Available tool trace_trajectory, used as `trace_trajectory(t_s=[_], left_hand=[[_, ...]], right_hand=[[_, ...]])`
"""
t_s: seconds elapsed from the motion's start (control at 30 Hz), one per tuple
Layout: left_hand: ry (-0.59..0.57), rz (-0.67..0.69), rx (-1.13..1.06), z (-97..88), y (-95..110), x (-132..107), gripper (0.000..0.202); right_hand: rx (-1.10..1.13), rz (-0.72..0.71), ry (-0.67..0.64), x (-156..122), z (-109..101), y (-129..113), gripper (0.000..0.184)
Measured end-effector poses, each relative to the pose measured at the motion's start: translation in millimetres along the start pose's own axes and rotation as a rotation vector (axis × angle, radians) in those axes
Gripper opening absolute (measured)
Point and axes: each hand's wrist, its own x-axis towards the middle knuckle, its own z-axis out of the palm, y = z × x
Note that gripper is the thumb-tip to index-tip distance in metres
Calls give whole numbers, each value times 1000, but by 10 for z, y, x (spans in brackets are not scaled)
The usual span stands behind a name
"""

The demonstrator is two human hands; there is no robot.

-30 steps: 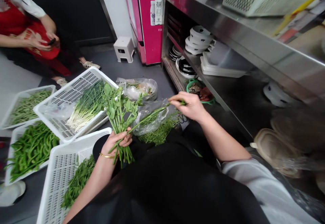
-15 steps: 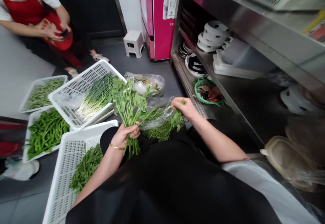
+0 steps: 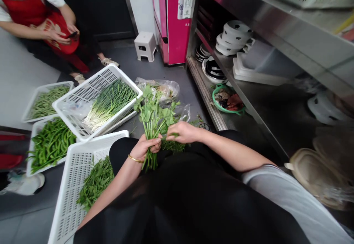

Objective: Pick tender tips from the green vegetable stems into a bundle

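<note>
Four white baskets crowd the left side. The nearest basket [image 3: 70, 170] holds loose greens [image 3: 95, 181]; the tilted basket [image 3: 105, 75] behind it holds scallions [image 3: 112, 102] and some clear plastic [image 3: 74, 108]; the pepper basket [image 3: 56, 164] and the bean basket [image 3: 31, 105] sit beyond, filled with green peppers [image 3: 52, 142] and long beans [image 3: 49, 100]. A clear bag [image 3: 166, 87] of plant matter lies past the hands. On the low shelf, a round green basket [image 3: 216, 104] contains dark and reddish things, too unclear to name.

Grey floor [image 3: 190, 89] runs beneath. Steel shelving [image 3: 256, 133] at right carries stacked white pots [image 3: 233, 37]; a pink cabinet [image 3: 177, 45] stands behind, a co-worker [image 3: 27, 11] in a red apron at upper left, a white stool [image 3: 145, 45] between.

Over the person's lap, a leafy bunch [image 3: 155, 118] stands nearly upright, its stems wrapped by the left hand [image 3: 145, 146]. Just beside, the right hand [image 3: 184, 131] pinches a green piece [image 3: 174, 135].
</note>
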Motion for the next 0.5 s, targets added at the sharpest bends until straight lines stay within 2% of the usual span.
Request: trace_trajectory(t_s=[0.1,0.13,0.17,0.23,0.3,0.4,0.5], left_hand=[[45,26,-33,-31,9,-39,21],[61,16,-36,-36,17,-40,23],[74,6,-30,-35,27,-34,26],[92,-5,5,-16,46,-3,31],[87,-23,70,23,59,44,31],[38,-101,195,101,68,110,30],[-48,-146,253,156,76,129,28]], right_hand=[[452,123,421,-290,-179,198,29],[528,163,530,-404,-249,252,31],[572,202,583,-513,-317,288,32],[569,295,537,-678,-432,297,32],[420,370,455,-730,-486,223,30],[-4,315,396,-586,-430,75,20],[-432,236,207,-346,-301,37,25]])
